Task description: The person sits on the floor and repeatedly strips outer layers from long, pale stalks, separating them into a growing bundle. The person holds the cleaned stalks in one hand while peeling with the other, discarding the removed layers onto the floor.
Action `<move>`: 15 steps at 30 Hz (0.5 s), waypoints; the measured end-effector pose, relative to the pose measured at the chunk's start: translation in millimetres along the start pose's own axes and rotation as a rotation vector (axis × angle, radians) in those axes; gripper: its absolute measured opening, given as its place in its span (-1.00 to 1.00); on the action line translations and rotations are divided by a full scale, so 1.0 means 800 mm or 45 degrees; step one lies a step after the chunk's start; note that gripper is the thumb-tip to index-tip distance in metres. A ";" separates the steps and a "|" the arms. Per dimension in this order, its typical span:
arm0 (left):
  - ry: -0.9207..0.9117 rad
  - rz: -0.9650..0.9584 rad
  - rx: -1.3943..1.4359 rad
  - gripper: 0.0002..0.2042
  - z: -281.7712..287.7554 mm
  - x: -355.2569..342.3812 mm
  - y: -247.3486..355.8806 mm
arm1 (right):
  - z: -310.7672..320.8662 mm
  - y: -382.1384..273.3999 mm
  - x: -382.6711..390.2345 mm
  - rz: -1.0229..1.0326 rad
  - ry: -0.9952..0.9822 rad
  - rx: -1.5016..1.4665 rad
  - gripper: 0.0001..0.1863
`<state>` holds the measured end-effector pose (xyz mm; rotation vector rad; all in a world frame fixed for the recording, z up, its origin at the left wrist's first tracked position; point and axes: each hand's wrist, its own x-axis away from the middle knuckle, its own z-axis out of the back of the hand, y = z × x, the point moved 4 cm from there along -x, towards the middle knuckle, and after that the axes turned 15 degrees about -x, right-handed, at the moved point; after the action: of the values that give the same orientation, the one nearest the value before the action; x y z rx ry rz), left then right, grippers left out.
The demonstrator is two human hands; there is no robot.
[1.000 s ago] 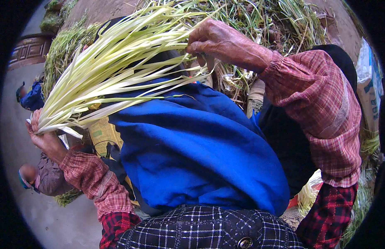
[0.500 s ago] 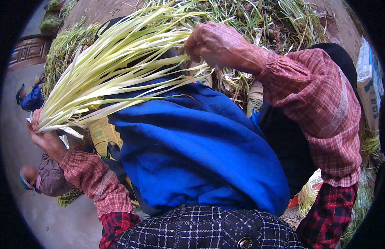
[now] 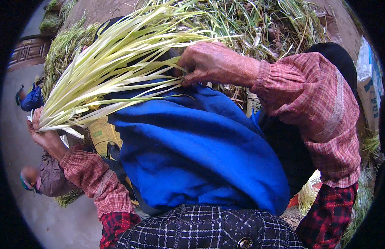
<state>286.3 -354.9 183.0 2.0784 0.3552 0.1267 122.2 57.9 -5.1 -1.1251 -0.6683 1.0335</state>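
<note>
A bunch of pale yellow chives [image 3: 101, 74] fans out across my lap, over a blue apron [image 3: 192, 145]. At the far left, my left hand [image 3: 46, 135] grips the bunch by its white stem ends. My right hand [image 3: 211, 64] is at the leafy end, thumb and fingers pinched on the tips of a few lower leaves. Most of the leaves spread loose above and beyond that pinch. One greener, thin strand lies along the bunch's lower edge.
Ahead is a heap of green and withered leaves [image 3: 259, 29], with another grassy pile [image 3: 62, 58] at the left. Two people [image 3: 55, 176] are on the left side. A white and blue package [image 3: 369, 87] stands at the right; more yellow chives [image 3: 308, 195] lie beside me.
My right hand has moved a little left and down, from the ends of the middle leaves to the tips of the lower ones. The left hand stays in place, still gripping the stems.
</note>
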 end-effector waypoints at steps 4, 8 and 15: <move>-0.054 0.088 0.128 -0.68 -0.006 -0.010 -0.017 | 0.017 -0.015 0.013 0.002 0.153 0.125 -0.81; -0.005 0.025 0.122 -0.69 -0.004 -0.009 -0.017 | 0.029 -0.008 0.013 0.208 0.361 0.184 -0.81; -0.004 -0.056 -0.051 -0.69 0.014 -0.007 -0.004 | 0.041 -0.020 0.019 0.278 0.504 0.130 -0.82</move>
<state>282.9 -364.5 174.8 2.0295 0.3933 0.1034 105.3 83.5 19.5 -1.2855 -0.1788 0.9768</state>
